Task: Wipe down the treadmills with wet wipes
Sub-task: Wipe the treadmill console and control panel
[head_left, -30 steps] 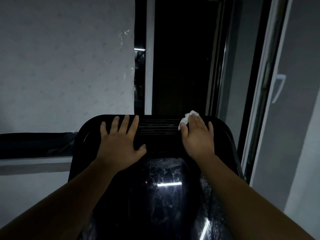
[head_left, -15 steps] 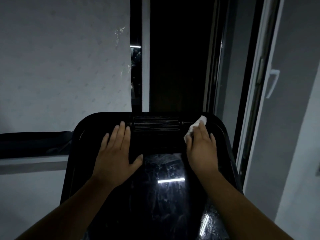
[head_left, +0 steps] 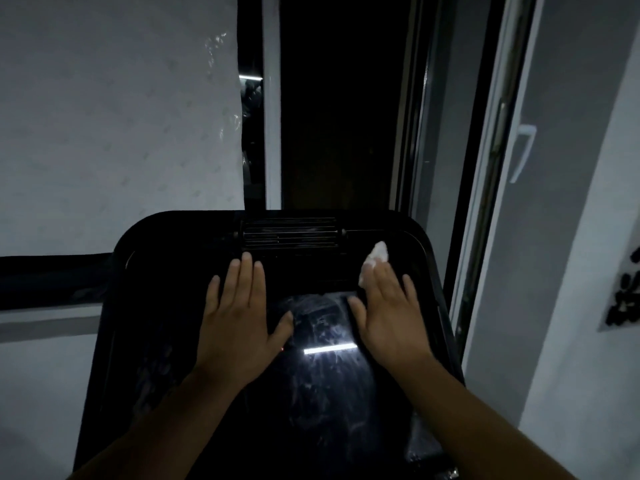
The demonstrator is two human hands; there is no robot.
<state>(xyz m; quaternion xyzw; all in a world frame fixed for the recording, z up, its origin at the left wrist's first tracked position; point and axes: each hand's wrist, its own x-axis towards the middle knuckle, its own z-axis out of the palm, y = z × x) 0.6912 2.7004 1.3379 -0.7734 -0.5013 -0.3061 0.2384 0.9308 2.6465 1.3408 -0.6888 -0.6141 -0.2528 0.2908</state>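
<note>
At the far left hangs a pale frosted window sheet with a faint repeating pattern (head_left: 114,126), and below it a dark horizontal bar (head_left: 52,278) runs along the wall. In front of me is the black glossy treadmill console with rounded corners (head_left: 156,323), tilted up towards me.

My left grip (head_left: 239,327) lies flat on the console's left half. The fingers are straight and close together, the thumb is spread to the right, and it holds nothing. Its fingertips reach just below the ribbed black vent slot (head_left: 289,233) at the top middle of the console. Between my two forearms is the dark shiny display panel (head_left: 322,393), smeared with streaks and carrying the reflection of a bright white light strip (head_left: 329,349).

My right grip (head_left: 391,317) is also flat and wide on the console's upper right part, its straight fingers pressing down on the crumpled white wet wipe (head_left: 375,258). The wipe lies on the console near its top right corner, with part of it showing beyond my fingertips.

Behind the console is a dark gap between white window frames (head_left: 339,116). Further right is a white lever window handle (head_left: 521,150), and at the right edge a grey wall plate with black characters (head_left: 623,292), too blurred to read.
</note>
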